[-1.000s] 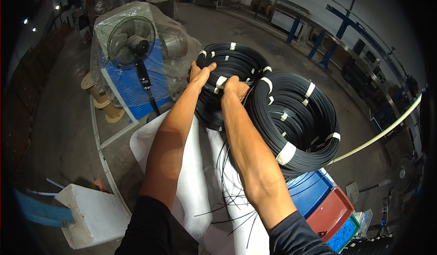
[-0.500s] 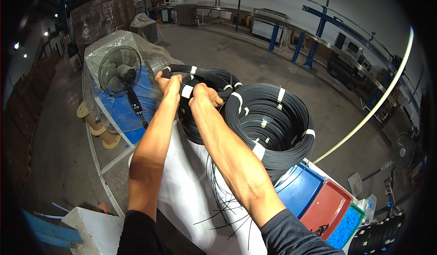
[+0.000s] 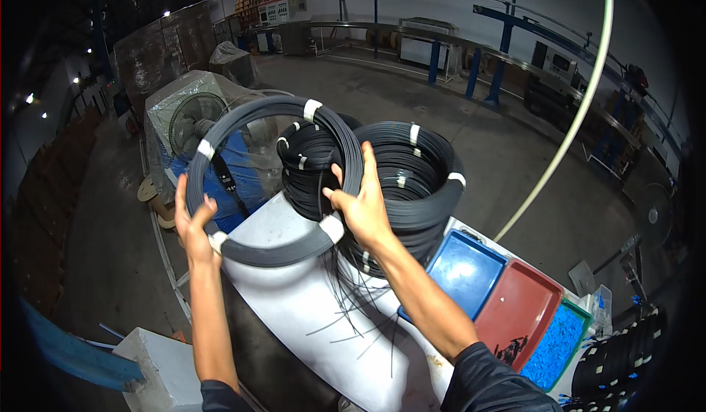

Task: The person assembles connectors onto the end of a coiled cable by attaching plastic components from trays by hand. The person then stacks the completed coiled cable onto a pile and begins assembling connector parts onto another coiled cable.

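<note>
While both hands grip its rim, the cable coil (image 3: pixel 257 125) hangs above the table edge (image 3: pixel 294 324).

On our white table (image 3: pixel 294 302) sit a blue tray (image 3: pixel 463 272), a red tray (image 3: pixel 518 313) and a green bin of blue pieces (image 3: pixel 562 342); beyond it we see a plastic-wrapped fan (image 3: pixel 193 125) on the concrete floor (image 3: pixel 507 147).

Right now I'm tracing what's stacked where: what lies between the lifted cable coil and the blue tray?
In the head view, between the lifted cable coil and the blue tray stand stacked black coils, with the right hand in front.
</note>
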Demonstrator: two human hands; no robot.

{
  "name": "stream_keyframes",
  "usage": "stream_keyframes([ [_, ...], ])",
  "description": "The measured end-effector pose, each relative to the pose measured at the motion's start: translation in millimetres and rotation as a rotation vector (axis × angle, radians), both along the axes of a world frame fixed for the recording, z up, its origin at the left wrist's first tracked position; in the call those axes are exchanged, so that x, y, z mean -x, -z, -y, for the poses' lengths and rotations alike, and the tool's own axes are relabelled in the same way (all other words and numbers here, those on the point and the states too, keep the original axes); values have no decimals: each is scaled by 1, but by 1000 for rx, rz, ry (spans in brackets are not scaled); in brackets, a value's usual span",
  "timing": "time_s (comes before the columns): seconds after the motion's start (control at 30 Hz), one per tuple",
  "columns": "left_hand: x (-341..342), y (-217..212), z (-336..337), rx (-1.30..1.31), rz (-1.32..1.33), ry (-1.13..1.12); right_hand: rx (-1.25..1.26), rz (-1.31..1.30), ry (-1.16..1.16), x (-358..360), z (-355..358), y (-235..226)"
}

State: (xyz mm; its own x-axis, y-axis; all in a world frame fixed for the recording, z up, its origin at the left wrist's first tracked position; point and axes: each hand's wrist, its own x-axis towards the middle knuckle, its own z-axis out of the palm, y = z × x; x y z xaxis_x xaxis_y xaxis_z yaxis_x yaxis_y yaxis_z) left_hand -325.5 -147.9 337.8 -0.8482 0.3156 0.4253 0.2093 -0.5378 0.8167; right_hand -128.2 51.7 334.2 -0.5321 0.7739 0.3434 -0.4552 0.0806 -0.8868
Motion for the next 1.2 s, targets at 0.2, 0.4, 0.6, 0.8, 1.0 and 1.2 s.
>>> stream_keyframes([
  [0.2, -154, 44, 50, -99, -2, -36, -128, 172, 83, -128, 46, 47],
  [0.4, -295, 98, 113, -12, 2, 84, -150, 62, 106, -290, 113, 108],
  [0.6, -429, 161, 151, 166, -39, 214, -126, 210, 363, -449, 181, 182],
  [0.8, -491, 254, 195, 332, -74, 364, -2, 442, 560, -543, 277, 250],
  [1.0, -515, 331, 203, 411, -82, 525, 107, 491, 721, -577, 318, 317],
  [1.2, -511, 363, 179, 449, -120, 684, 67, 534, 845, -589, 322, 352],
])
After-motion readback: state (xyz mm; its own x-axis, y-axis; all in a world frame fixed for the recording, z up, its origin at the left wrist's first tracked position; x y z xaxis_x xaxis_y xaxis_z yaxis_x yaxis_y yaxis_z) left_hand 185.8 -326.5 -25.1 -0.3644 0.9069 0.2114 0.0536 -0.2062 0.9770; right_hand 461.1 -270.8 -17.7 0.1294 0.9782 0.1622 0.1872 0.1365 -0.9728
